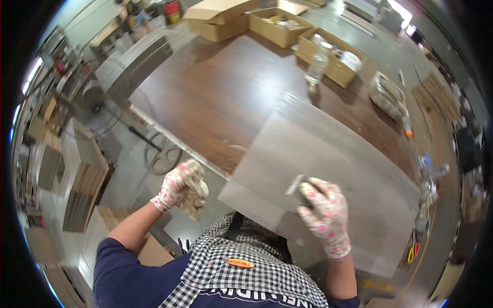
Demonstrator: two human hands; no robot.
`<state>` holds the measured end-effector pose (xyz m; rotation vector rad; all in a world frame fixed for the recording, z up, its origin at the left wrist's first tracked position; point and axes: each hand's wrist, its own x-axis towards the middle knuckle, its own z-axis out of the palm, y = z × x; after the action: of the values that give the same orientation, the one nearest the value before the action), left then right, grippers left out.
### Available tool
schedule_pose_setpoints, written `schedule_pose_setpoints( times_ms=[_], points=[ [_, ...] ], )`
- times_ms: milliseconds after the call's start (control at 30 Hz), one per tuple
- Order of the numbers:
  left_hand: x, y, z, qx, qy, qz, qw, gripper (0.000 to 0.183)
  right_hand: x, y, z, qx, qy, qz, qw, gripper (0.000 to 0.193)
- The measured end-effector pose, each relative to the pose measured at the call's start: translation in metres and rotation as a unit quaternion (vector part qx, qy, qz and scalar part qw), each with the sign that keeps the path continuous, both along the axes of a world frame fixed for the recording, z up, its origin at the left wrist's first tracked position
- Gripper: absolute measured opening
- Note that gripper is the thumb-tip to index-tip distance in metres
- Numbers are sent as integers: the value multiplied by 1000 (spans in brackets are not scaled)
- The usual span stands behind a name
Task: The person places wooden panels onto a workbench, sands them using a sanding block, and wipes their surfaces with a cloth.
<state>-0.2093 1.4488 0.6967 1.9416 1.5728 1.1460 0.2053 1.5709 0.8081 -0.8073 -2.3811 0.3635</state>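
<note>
My left hand [177, 185], in a white glove with pink dots, is closed round a crumpled, stained beige rag [194, 197]. It hangs off the table's near left edge, over the floor. My right hand [324, 210], gloved alike, grips a dark scraper with a pale flat blade [296, 186]. That hand is over a large grey-brown board [318, 149], which lies aslant on the dark brown wooden tabletop [215, 87]. The board's near edge reaches past the tabletop toward my checked apron.
Cardboard boxes [218, 23] line the far edge, near a clear plastic bottle [319, 64]. A plastic-wrapped bundle [387, 95] sits at the right. Scissors [413, 252] lie by the board's right corner. A standing fan [97, 108] and stacked boards [84, 190] are on the left.
</note>
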Motion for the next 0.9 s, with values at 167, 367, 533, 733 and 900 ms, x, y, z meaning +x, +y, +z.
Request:
schedule_pose_setpoints(
  times_ms=[167, 367, 533, 733, 900],
  points=[
    [-24, -47, -59, -68, -312, 213, 923, 64, -126, -9, -19, -32, -109, 268, 957, 38],
    [-10, -55, -82, -123, -178, 227, 950, 59, -165, 50, 13, 15, -326, 179, 928, 30],
    [-5, -32, -91, -146, -281, 213, 924, 63, -162, 52, 19, -44, -214, 338, 915, 32],
    [10, -3, -77, -151, -208, 179, 950, 57, -141, 123, -19, 23, -192, 258, 947, 31],
    [10, 14, -66, -119, -165, 175, 963, 53, -139, 270, -24, 92, -171, 101, 976, 33]
  ],
)
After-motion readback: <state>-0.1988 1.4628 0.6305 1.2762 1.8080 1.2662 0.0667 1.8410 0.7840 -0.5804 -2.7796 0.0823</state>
